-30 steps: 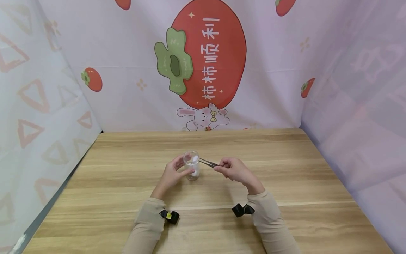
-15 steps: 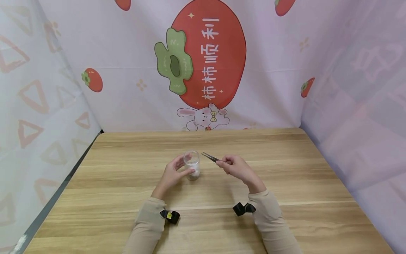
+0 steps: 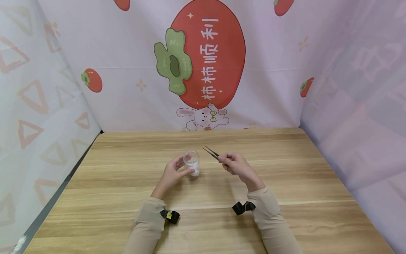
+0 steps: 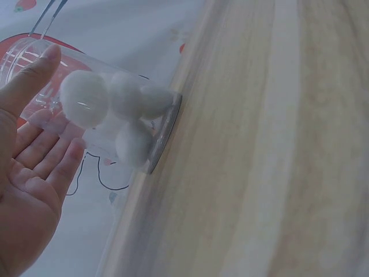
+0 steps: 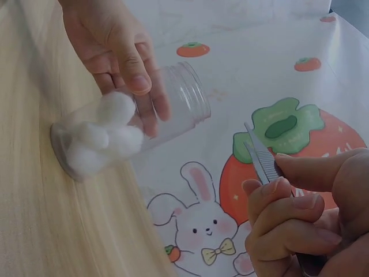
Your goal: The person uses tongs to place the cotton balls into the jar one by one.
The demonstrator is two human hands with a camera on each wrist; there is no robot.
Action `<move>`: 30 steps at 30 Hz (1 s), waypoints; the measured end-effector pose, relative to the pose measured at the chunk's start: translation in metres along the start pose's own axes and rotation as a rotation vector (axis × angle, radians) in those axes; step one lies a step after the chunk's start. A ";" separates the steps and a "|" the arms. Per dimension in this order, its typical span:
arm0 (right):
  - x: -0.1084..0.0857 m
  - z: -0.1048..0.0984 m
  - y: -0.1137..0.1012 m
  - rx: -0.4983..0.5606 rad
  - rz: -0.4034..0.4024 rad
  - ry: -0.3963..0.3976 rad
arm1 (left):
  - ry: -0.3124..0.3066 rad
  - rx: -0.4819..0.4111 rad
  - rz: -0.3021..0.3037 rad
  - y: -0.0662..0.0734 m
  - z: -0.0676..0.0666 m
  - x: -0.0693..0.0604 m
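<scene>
A clear, lidless jar [image 3: 191, 157] stands upright on the wooden table, its mouth facing up. Several white cotton balls [image 4: 85, 99] lie in its lower part. My left hand [image 3: 172, 173] holds the jar from the left, thumb on the near side and fingers around the far side. Up and to the right of the jar's rim, my right hand [image 3: 237, 167] pinches a pair of metal tweezers [image 3: 211, 153]. In the right wrist view the tweezers' ridged tips [image 5: 256, 147] are spread apart with nothing between them, away from the jar.
Wood-grain table [image 3: 127, 151] surrounds the jar, and its far edge meets a printed cloth backdrop [image 3: 266, 88]. Cloth panels [image 3: 47, 106] also hang at the left and right sides. A black strap mount [image 3: 243, 208] sits on each sleeve.
The tweezers have moved from the jar's rim up and to the right, and their tips have spread. A cotton ball seen near the mouth is lower now. The left hand stays put.
</scene>
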State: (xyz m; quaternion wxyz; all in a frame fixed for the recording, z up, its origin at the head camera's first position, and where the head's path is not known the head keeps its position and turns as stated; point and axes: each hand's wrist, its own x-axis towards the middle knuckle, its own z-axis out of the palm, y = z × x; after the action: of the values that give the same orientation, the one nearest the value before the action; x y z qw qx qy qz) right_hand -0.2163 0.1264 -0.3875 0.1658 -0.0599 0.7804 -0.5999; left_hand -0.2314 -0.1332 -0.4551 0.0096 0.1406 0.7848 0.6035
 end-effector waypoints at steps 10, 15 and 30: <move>0.006 -0.002 0.007 0.112 -0.018 -0.009 | 0.005 0.005 -0.007 0.000 0.000 0.000; 0.010 -0.005 0.012 0.245 0.019 -0.027 | 0.005 0.005 0.001 0.000 0.001 0.001; 0.013 -0.010 0.017 0.419 0.092 0.016 | 0.007 0.006 0.006 0.000 0.000 0.001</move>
State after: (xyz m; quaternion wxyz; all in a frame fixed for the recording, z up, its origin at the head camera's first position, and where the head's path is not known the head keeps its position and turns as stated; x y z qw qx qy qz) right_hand -0.2303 0.1362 -0.4038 0.1956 0.0165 0.6418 -0.7413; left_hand -0.2321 -0.1328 -0.4552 0.0048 0.1409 0.7862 0.6016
